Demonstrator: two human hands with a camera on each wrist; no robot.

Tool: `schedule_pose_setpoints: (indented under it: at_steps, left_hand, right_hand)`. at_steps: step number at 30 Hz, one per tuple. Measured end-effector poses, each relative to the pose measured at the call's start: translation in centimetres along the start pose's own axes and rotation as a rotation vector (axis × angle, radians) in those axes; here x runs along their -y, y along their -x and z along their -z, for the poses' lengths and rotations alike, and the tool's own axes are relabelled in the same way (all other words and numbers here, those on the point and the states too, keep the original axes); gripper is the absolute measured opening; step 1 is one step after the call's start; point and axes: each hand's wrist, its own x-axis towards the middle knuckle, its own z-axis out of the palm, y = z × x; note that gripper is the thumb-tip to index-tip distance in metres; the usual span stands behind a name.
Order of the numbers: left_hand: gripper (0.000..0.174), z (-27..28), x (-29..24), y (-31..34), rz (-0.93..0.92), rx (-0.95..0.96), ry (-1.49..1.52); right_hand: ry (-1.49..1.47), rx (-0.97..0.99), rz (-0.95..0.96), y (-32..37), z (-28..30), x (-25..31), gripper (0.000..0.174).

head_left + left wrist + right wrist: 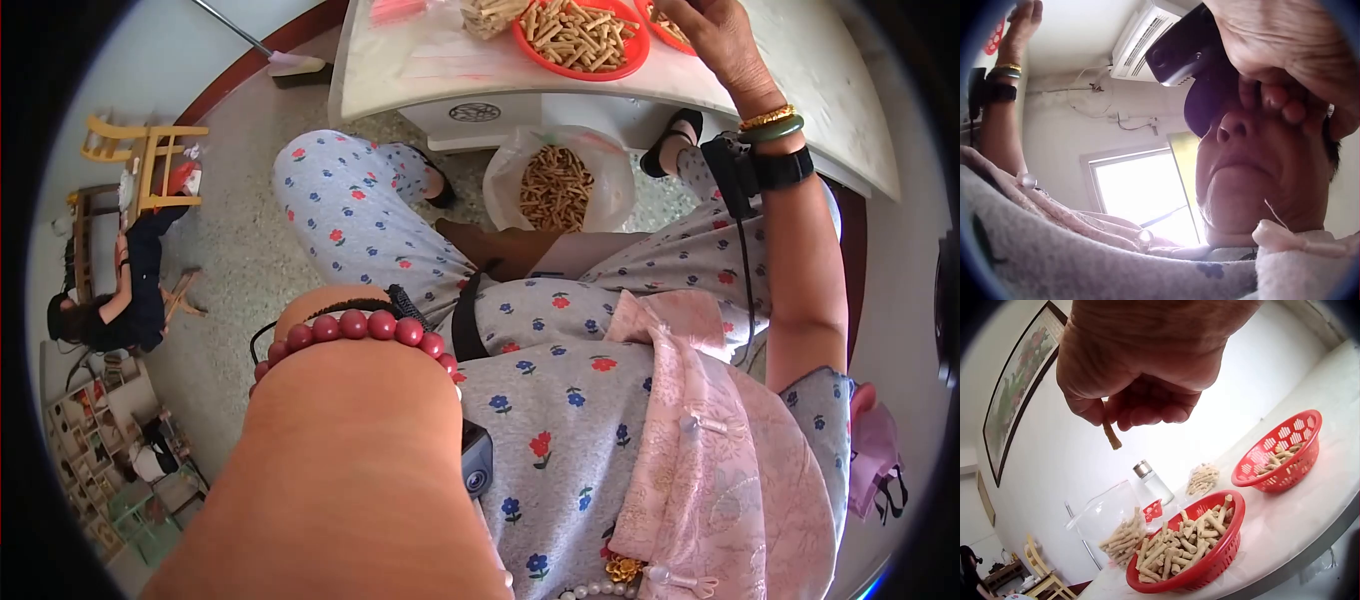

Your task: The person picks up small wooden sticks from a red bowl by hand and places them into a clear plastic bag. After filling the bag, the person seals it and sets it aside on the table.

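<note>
My right hand point(1147, 356) pinches a short tan stick point(1112, 435) between thumb and finger, above the table in the right wrist view. Below it stands a red plastic basket point(1233, 540) heaped with similar sticks. A second red basket point(1313, 447), holding fewer pieces, sits to its right. My left hand point(1291, 56) is raised against the face, its fingers curled near the nose and eye, and nothing shows in them. Only the left forearm point(340, 470) with a red bead bracelet point(353, 324) looms in the head view.
A clear bag of sticks point(1124, 540), a glass bottle point(1157, 485) and another pile of sticks point(1202, 479) stand on the white table point(440, 85). Between the feet, a plastic bag point(505, 190) holds browner sticks. Another person point(140, 275) sits at far left.
</note>
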Motion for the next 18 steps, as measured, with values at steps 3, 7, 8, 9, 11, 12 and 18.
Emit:
schedule_pose_setpoints:
  at_steps: [3, 7, 8, 9, 11, 12, 18]
  left_hand:
    - [0.016, 0.02, -0.07, -0.06, 0.003, 0.003, 0.003]
    - [0.017, -0.05, -0.01, -0.17, 0.005, 0.005, 0.01]
    - [0.017, -0.06, 0.0, -0.2, 0.005, 0.006, 0.011]
    - [0.017, -0.09, -0.03, -0.19, 0.007, 0.005, 0.013]
    - [0.017, -0.19, -0.13, -0.11, 0.011, 0.0, 0.013]
    - [0.018, -0.24, -0.16, -0.07, 0.013, -0.002, 0.013]
    - [0.019, -0.45, -0.11, -0.09, 0.017, -0.002, 0.029]
  right_hand:
    - [0.015, -0.015, -0.011, -0.12, 0.09, -0.03, 0.011]
    - [-0.008, -0.01, -0.024, 0.06, 0.05, 0.08, 0.012]
    - [-0.007, -0.011, -0.024, 0.04, 0.08, 0.07, 0.012]
    - [-0.005, -0.015, -0.032, 0.02, 0.04, 0.04, 0.011]
    - [-0.003, -0.015, -0.039, -0.17, 0.07, -0.28, 0.011]
    - [0.009, -0.007, 0.001, -0.34, 0.16, -0.42, 0.012]
    - [-0.008, -0.011, -0.031, 0.01, 0.1, -0.11, 0.012]
